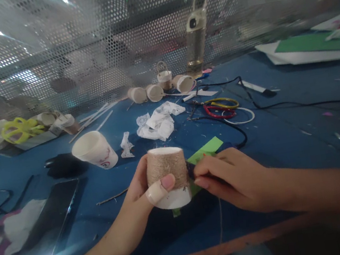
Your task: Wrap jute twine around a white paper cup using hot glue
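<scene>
My left hand (pixel 157 188) is wrapped round a paper cup (pixel 168 175), its thumb with a pale bandage pressed on the near side. Brown twine winds round most of the cup, leaving a white band bare at the lower end. At the cup's right side, my right hand (pixel 220 175) is closed in a pinch. A small dark thing (pixel 190 170) shows between its fingertips and the cup, too hidden to name. Behind the right fingers lies a strip of bright green paper (pixel 206 148). A thin thread (pixel 220 219) hangs below toward the table edge.
A white paper cup (pixel 95 151) leans at left, beside a dark phone (pixel 54 216). Crumpled white lace (pixel 159 120) lies ahead. Farther back are several small twine-wrapped cups (pixel 154 92), scissors (pixel 222 108), a water bottle (pixel 196 40) and a perforated metal screen (pixel 85 50). Black cable (pixel 284 106) crosses the right.
</scene>
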`<state>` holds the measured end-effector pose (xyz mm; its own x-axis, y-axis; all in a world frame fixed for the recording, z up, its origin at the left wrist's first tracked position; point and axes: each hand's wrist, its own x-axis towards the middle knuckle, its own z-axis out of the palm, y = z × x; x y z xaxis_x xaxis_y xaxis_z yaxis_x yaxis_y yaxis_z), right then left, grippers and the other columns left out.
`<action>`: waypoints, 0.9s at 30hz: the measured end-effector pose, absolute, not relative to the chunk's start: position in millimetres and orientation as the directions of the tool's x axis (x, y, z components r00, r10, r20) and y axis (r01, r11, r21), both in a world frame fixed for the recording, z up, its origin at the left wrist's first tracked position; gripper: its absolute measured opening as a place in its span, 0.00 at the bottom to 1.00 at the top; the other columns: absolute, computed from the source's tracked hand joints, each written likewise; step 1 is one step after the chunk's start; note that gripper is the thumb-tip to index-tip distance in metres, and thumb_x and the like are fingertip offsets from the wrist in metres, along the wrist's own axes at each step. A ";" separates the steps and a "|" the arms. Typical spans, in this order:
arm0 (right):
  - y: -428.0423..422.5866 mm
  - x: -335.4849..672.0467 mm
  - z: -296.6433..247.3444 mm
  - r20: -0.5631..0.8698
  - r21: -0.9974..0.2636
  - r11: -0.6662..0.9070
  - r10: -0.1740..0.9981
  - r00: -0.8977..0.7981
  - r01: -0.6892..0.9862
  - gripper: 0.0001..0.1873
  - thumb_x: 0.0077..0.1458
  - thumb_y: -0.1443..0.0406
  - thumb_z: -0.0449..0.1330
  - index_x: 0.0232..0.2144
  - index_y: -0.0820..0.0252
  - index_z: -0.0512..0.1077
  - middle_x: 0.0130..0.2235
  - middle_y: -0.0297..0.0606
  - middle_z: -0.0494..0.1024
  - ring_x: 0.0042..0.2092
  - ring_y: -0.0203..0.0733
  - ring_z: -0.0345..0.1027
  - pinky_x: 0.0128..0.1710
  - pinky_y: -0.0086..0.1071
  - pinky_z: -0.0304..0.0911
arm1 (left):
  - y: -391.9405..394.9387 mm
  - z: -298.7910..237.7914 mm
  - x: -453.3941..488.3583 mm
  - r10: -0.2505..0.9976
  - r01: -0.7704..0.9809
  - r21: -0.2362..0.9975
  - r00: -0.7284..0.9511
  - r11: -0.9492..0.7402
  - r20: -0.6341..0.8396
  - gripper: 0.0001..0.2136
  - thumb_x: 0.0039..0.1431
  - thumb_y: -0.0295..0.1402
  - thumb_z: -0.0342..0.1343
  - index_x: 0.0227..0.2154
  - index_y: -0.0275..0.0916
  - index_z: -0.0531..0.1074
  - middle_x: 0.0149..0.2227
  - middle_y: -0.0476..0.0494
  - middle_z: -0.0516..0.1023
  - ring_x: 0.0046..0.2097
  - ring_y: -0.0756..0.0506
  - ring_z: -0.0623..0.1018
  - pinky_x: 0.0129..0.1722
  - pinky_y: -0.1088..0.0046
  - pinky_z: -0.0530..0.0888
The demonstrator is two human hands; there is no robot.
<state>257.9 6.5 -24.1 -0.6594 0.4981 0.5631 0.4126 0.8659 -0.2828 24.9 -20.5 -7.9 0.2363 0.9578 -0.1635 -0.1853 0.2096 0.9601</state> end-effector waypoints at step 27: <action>28.5 314.9 -24.3 0.232 -0.295 0.836 0.532 -0.814 0.462 0.38 0.51 0.77 0.55 0.64 0.57 0.68 0.61 0.46 0.78 0.62 0.51 0.73 0.62 0.48 0.71 | -23.0 -15.5 18.9 0.884 -0.051 0.973 0.431 0.225 -0.182 0.27 0.57 0.48 0.75 0.55 0.46 0.72 0.48 0.47 0.78 0.49 0.43 0.77 0.48 0.68 0.74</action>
